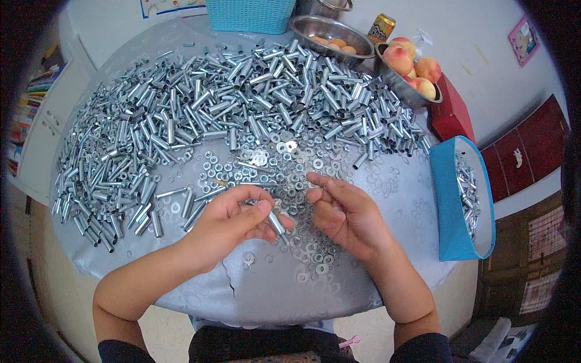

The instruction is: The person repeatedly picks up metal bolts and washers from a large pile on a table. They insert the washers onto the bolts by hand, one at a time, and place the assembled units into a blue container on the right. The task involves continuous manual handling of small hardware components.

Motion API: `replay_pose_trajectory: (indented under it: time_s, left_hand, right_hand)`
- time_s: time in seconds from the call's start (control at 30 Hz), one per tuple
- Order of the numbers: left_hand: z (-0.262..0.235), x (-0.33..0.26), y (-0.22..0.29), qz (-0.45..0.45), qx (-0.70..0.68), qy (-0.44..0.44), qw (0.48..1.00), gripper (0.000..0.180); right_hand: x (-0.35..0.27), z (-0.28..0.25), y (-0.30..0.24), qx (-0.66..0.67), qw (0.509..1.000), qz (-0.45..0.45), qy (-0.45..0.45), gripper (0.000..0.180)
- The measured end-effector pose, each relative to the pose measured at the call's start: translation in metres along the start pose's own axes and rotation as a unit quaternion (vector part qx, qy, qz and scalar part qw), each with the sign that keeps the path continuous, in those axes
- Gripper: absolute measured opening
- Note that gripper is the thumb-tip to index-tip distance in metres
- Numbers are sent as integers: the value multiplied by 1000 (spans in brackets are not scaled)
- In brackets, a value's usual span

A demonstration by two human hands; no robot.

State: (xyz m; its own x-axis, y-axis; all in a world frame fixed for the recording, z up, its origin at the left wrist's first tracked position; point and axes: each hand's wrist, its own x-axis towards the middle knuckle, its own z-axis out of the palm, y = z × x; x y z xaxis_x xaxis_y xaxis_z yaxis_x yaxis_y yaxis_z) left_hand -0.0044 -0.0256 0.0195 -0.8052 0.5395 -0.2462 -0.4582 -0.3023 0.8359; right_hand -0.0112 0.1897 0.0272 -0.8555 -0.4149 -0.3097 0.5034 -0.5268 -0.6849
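Note:
My left hand (239,216) is closed round a shiny metal sleeve anchor (278,226), which tilts with its lower end toward me. Just to the right, my right hand (350,216) has its thumb and fingers drawn together over the washers; anything in the pinch is too small to make out. Flat washers (319,257) and spring rings lie scattered beneath and between both hands. Beyond them are loose hex nuts (225,167). A broad heap of silvery metal sleeves (260,78) and bolts covers the far and left parts of the table.
A blue fabric bin (446,212) with metal parts stands at the right edge. Along the back are a teal basket (249,17), a steel bowl (305,27) of eggs, a drink can (381,28), and a bowl of peaches (397,60). A red box (451,109) sits behind the bin.

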Motion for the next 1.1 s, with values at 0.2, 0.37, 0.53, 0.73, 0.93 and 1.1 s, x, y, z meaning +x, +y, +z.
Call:
replay_pose_trajectory:
  time_s: [0.2, 0.37, 0.53, 0.73, 0.93, 1.1]
  left_hand:
    - [-1, 0, 1, -5, 11, -3, 1000, 20]
    - [1, -1, 1, -4, 18, -3, 1000, 20]
    - [1, -1, -1, 1, 26, -8, 1000, 19]
    - [1, -2, -2, 7, 38, -7, 999, 21]
    - [3, -3, 0, 1, 46, -15, 999, 21]
    - [3, -2, -5, -9, 51, -26, 998, 22]
  right_hand:
    - [0, 2, 0, -61, 998, 23, -4, 38]
    - [-2, -1, -1, -9, 998, 53, -18, 39]
    - [4, -9, 6, -59, 997, -34, 27, 31]
    - [3, -7, 15, -551, 774, -307, 52, 25]
    - [-1, 0, 0, -119, 990, -75, -26, 27]
    - [0, 10, -2, 0, 1000, -21, 22, 35]
